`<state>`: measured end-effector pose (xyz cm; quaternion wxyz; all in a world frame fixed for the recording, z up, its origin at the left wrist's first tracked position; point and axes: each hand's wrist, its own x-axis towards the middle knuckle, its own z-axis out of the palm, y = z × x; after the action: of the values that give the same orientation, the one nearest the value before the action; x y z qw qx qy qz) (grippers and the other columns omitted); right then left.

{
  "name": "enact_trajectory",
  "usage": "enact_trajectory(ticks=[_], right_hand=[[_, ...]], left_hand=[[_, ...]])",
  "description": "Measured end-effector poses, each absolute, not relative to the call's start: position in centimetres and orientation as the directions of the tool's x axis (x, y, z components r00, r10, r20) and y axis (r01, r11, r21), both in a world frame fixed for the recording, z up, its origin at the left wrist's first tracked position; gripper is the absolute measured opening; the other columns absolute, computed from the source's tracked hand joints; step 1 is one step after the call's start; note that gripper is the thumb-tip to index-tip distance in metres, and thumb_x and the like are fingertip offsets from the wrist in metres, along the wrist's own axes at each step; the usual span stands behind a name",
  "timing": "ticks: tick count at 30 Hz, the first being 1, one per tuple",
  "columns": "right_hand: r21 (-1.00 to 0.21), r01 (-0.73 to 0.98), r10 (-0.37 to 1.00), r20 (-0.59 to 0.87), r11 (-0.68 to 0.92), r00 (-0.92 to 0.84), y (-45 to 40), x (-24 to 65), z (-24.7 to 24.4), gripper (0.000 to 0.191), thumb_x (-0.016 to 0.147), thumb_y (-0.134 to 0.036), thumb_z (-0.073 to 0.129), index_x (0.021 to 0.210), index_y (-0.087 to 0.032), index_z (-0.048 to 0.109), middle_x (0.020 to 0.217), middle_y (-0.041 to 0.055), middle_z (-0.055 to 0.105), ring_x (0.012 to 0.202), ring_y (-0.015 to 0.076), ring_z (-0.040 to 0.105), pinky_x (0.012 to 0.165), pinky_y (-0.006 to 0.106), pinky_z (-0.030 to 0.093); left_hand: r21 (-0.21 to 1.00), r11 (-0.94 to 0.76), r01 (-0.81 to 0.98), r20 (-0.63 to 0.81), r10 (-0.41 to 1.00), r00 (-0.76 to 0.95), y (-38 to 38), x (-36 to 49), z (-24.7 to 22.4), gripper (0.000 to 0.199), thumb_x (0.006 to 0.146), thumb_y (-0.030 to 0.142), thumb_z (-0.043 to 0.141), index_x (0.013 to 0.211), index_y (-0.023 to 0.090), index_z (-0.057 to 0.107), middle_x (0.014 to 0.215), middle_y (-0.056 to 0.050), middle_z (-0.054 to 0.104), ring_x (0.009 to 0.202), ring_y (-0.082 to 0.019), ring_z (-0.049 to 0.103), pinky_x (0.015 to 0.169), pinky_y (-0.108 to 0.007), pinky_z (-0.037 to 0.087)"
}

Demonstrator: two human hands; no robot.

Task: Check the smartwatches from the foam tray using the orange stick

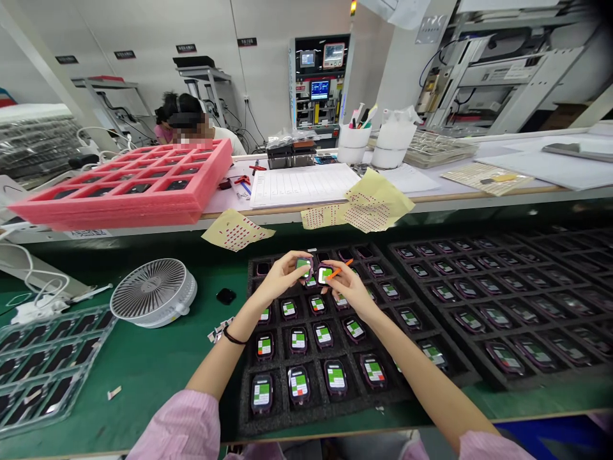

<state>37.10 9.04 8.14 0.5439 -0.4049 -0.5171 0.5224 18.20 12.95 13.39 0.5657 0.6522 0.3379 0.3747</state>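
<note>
My left hand (282, 276) is closed around a smartwatch body (303, 264) with a lit green-and-white screen, above the far part of a black foam tray (244, 390). Close beside it, my right hand (352, 291) grips a thin orange stick (341, 269). The same hand's fingers are at a second watch body (325, 275), whose screen is also lit; the right fingers seem to hold it, tilted toward me. Under both hands, the tray's compartments carry several more watch bodies, many showing green, white and red blocks, like this near one (299, 383).
More foam trays of watches (502, 354) extend to the right. A round grey fan (153, 291), a dark square piece (226, 296) and a clear plastic tray (89, 367) lie left. On the shelf ahead are a pink foam tray (143, 214), paper (301, 185) and overhanging yellow sticker sheets (237, 230).
</note>
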Motion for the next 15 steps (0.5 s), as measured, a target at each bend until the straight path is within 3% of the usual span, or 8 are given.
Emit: enact_trajectory(ticks=[6,15], right_hand=[[-0.973,-0.19,0.988,0.143,0.129,-0.063,9.0,37.25,8.35,0.036,0.081,-0.034,0.062,0.115,-0.024,0.056,0.087,0.0021,0.06,0.061,0.014,0.064,0.039,0.019,0.037],[-0.979,-0.167,0.991,0.128,0.119,-0.047,9.07,36.93,8.52,0.045,0.072,-0.036,0.072,0.112,-0.023,0.055,0.077,-0.0001,0.058,0.06,0.0145,0.063,0.037,0.019,0.036]], left_hand=[[0.981,-0.192,-0.03,0.172,0.787,0.592,13.26,18.05,12.61,0.051,0.073,0.03,0.073,0.119,0.019,0.051,0.121,-0.01,0.058,0.103,-0.019,0.058,0.088,-0.031,0.046],[0.981,-0.195,-0.024,0.177,0.822,0.541,13.61,18.08,12.42,0.047,0.076,0.031,0.07,0.118,0.019,0.051,0.115,-0.009,0.061,0.098,-0.018,0.06,0.086,-0.03,0.046]])
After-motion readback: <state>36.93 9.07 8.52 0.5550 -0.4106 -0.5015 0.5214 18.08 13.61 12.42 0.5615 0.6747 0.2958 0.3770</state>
